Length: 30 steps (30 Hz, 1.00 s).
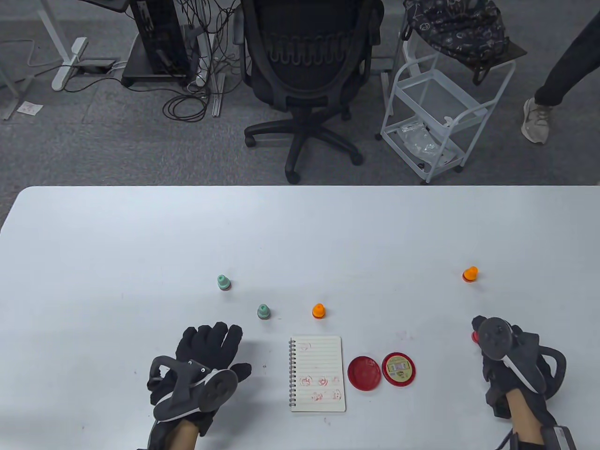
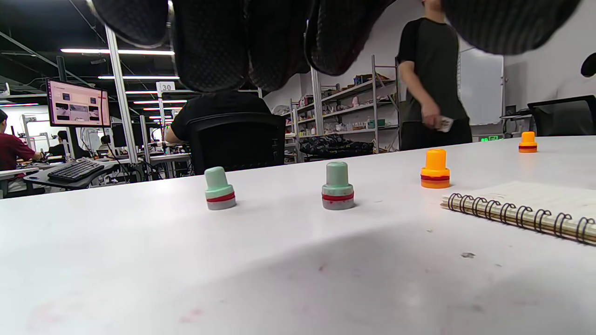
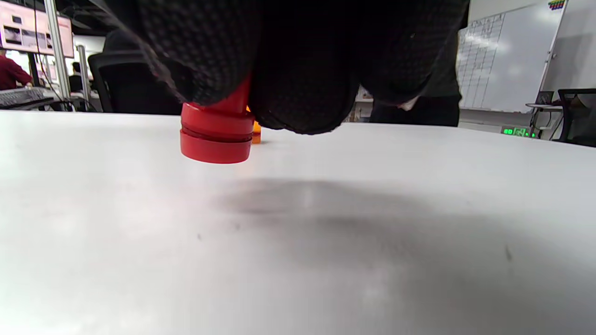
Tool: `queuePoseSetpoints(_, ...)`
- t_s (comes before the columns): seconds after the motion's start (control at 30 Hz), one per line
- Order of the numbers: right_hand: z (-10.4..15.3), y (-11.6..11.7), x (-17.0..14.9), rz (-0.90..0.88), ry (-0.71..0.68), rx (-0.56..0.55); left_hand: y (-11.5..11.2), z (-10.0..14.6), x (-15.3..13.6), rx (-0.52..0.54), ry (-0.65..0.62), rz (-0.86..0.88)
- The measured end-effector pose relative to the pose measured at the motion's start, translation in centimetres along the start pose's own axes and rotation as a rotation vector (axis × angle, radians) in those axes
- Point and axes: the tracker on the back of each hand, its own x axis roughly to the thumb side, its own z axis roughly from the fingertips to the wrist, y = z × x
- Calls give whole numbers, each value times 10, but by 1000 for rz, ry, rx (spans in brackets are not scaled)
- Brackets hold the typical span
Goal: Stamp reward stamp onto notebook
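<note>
A spiral notebook (image 1: 318, 373) lies open near the table's front edge with several red stamp prints on its page; it also shows in the left wrist view (image 2: 526, 207). My right hand (image 1: 497, 349) grips a red stamp (image 3: 216, 130) by its top, its base at the table surface, well to the right of the notebook; a sliver of it shows in the table view (image 1: 475, 336). My left hand (image 1: 211, 347) lies flat and open on the table left of the notebook, holding nothing.
An open red ink pad (image 1: 399, 369) and its red lid (image 1: 364, 372) lie right of the notebook. Two green stamps (image 1: 223, 282) (image 1: 264, 311) and an orange stamp (image 1: 318, 311) stand behind the notebook. Another orange stamp (image 1: 470, 273) stands far right.
</note>
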Motion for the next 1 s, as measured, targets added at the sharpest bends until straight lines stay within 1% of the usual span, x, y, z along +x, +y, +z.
queuePoseSetpoints(0.3,-3,5,9,64,-19,6,0,0,1,-3,-3,3)
queuePoseSetpoints(0.47,-3,6,8,95,4,19,-1,0,1,-11,-4,4)
queuePoseSetpoints(0.63,-4,7,2,134,60,28,-1,2,1,-11,1,15)
queuePoseSetpoints(0.83,-7,8,-12,120,155,30,-2,2,0,-7,3,20)
queuePoseSetpoints(0.9,-8,9,-14,112,168,35,-2,2,0,-7,2,20)
queuePoseSetpoints(1.0,-9,10,-13,148,164,28,-2,2,1,-11,-1,18)
